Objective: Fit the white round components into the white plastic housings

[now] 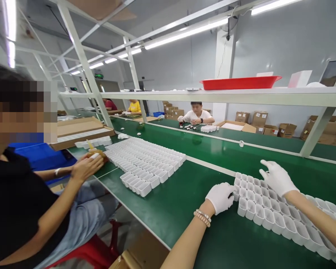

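Note:
My left hand (220, 198), in a white glove, has its fingers bent in at the near left corner of a block of small white plastic containers (242, 207). Its fingertips close on an end container (236, 193). Over the far side of the same block, my right hand (278, 177), also white-gloved, holds nothing, with thumb and fingers apart. The containers are open-topped and stand upright in tight rows. Part of the block is hidden beneath my right forearm.
Another large group of white containers (145, 157) stands left on the green table (182, 198). At the left, a seated person's hands (91, 164) hold a small white item. A shelf (168, 97) with a red tray (240, 83) crosses above. Another person (197, 116) works opposite.

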Demonstrator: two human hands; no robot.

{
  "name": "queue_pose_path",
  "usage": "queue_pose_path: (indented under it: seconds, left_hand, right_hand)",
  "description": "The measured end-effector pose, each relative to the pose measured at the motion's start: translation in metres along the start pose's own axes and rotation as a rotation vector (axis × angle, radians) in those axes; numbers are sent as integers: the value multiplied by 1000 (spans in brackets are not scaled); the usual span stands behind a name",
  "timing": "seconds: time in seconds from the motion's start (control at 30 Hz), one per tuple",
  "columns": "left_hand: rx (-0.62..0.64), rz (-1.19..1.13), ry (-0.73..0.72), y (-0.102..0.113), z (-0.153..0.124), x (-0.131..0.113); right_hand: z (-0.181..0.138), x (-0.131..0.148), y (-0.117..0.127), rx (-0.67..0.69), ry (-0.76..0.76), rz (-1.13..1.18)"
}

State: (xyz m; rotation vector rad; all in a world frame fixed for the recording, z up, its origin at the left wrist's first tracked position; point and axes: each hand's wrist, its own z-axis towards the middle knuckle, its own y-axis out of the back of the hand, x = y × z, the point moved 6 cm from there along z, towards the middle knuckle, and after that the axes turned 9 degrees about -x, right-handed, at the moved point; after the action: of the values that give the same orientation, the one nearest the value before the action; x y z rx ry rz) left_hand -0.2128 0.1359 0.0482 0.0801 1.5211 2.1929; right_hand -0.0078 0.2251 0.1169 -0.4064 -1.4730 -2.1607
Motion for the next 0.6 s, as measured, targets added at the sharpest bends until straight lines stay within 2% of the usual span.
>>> queue_pose_path:
  seconds: [0.07,0.13,0.2,0.27,0.33,0.47,0.6]
  left_hand:
    - [6,0,-13,-3,1,0]
    - [5,-5,-26,-6,2,1]
    - [-1,-11,-32,-9,3,2]
    - [-4,-17,-32,-11,4,2]
    - [3,-27,-34,-12,5,3]
    - [28,-61,-33,-11,6,1]
    - [-3,-197,-13,-7,7,0]
  right_hand:
    - [-42,23,-4,111,174,56]
    - [-102,48,-23,394,452,97]
    - [-153,55,-41,508,562,79]
    - [-183,52,-56,509,550,26]
    - [-194,46,-68,553,501,40]
    - [-187,43,-71,671,462,132]
    - [-184,39,-69,675,437,159]
